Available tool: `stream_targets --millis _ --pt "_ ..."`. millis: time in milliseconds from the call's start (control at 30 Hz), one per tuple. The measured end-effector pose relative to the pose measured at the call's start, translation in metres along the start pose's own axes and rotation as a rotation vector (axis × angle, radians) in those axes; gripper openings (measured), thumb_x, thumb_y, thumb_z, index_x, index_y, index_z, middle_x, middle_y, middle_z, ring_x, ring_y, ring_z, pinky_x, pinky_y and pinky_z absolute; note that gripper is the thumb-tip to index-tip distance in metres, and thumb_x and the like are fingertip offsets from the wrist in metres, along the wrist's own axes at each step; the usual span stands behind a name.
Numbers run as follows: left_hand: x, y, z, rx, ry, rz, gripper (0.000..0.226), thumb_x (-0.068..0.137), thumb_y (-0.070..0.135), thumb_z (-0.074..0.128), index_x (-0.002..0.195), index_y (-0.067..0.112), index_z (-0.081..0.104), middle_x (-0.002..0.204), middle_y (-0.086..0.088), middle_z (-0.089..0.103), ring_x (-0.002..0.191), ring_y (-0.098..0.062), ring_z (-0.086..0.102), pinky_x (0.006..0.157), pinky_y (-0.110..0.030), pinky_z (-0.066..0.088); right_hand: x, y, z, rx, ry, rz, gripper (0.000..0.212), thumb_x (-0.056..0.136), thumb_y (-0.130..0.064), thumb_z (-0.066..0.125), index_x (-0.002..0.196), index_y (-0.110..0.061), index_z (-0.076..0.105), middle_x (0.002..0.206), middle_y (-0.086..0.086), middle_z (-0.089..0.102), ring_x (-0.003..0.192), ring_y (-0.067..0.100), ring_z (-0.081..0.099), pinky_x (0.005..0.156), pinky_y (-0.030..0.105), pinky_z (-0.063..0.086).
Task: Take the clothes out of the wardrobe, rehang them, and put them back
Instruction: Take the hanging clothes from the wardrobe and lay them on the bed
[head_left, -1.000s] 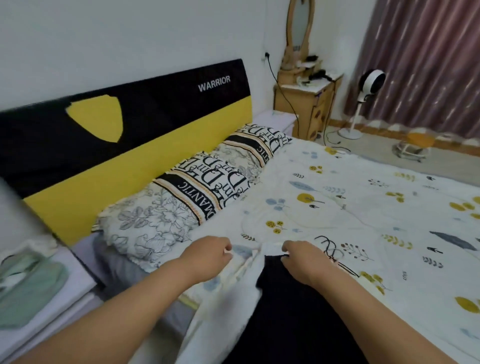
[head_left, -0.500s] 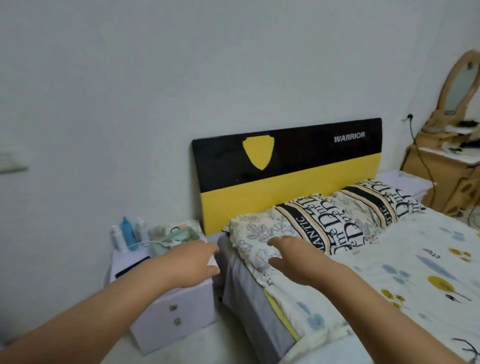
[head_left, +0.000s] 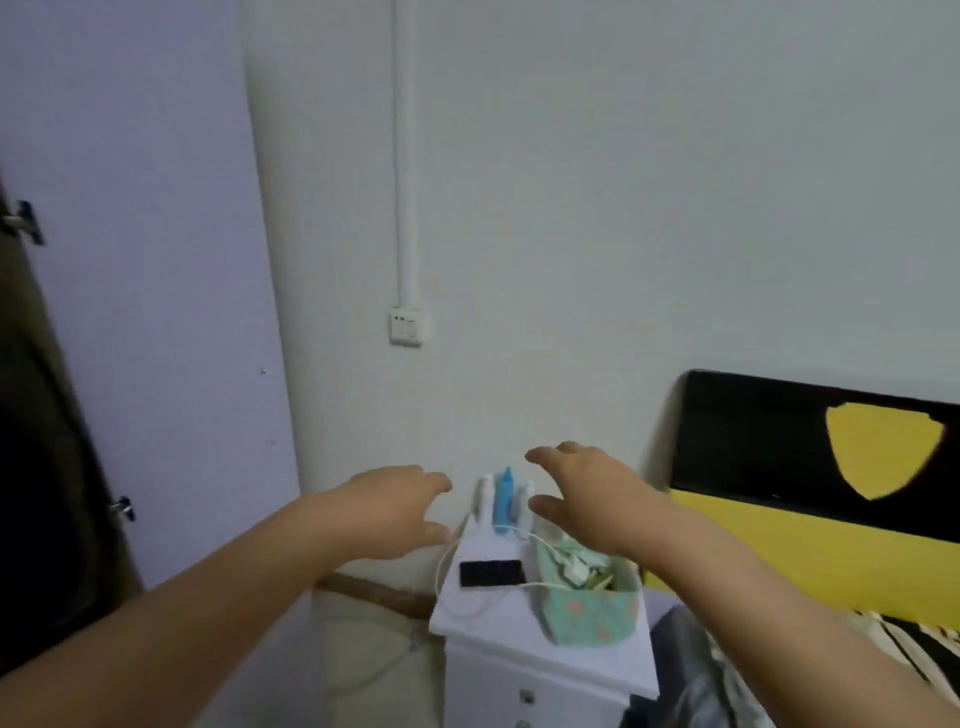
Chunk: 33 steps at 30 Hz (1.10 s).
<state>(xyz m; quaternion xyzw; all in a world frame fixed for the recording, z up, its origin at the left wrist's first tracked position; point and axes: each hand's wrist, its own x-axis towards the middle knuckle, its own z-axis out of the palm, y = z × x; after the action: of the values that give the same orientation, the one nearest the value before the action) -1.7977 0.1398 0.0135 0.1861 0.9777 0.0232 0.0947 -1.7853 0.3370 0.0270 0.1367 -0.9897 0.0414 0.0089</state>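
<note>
Both hands are hanging empty out front, left hand (head_left: 387, 512) and right hand (head_left: 587, 496) with fingers spread loose, gripping nothing, likely freed to reach for the next garment. The wardrobe (head_left: 135, 312) is standing at nine o'clock, door (head_left: 49, 467) showing dark at the edge. No clothes are showing. A nightstand (head_left: 540, 634) is sitting at six o'clock.
</note>
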Motion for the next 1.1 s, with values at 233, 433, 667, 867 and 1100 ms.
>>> stream_targets --millis 233,433,667,867,1100 --pt "-0.052 -0.102 -0.001 -0.102 0.017 -0.273 0.061 0.095 0.044 0.044 0.147 0.024 0.019 0.148 -0.002 0.031 0.132 -0.021 0.036 0.107 -0.033 0.034 0.072 -0.099 0.004 0.011 -0.051 -0.31 0.056 0.096 -0.037 0.046 0.146 -0.022 0.025 0.142 0.005 0.039 0.128 0.025 0.039 0.105 0.038 0.036" --pt "-0.103 -0.199 -0.012 -0.112 0.069 -0.456 0.063 0.094 0.044 0.046 0.147 0.023 0.02 0.143 -0.002 0.036 0.126 -0.02 0.041 0.103 -0.032 0.038 0.119 -0.2 0.008 0.029 -0.083 -0.488 0.059 0.095 -0.036 0.048 0.147 -0.024 0.023 0.145 0.003 0.035 0.132 0.024 0.034 0.108 0.038 0.033" --pt "-0.164 -0.309 -0.038 -0.088 0.17 -0.646 0.063 0.093 0.041 0.049 0.146 0.02 0.023 0.139 -0.004 0.042 0.122 -0.019 0.046 0.099 -0.03 0.042 0.167 -0.329 0.005 0.08 -0.044 -0.651 0.057 0.096 -0.034 0.046 0.147 -0.023 0.023 0.146 0.003 0.034 0.133 0.023 0.034 0.108 0.035 0.034" --pt "-0.214 -0.387 -0.036 -0.138 0.187 -0.815 0.062 0.093 0.04 0.049 0.146 0.018 0.024 0.144 -0.004 0.038 0.127 -0.018 0.042 0.102 -0.027 0.039 0.201 -0.426 0.008 0.126 -0.057 -0.818 0.058 0.095 -0.033 0.049 0.146 -0.021 0.025 0.143 0.008 0.038 0.131 0.025 0.036 0.107 0.035 0.035" --pt "-0.25 -0.463 -0.034 -0.244 0.273 -1.037 0.059 0.091 0.039 0.053 0.143 0.021 0.031 0.135 -0.002 0.047 0.116 -0.015 0.05 0.088 -0.021 0.042 0.248 -0.524 0.005 0.211 -0.07 -1.027 0.056 0.095 -0.028 0.05 0.145 -0.015 0.028 0.139 0.008 0.042 0.124 0.024 0.043 0.102 0.035 0.04"
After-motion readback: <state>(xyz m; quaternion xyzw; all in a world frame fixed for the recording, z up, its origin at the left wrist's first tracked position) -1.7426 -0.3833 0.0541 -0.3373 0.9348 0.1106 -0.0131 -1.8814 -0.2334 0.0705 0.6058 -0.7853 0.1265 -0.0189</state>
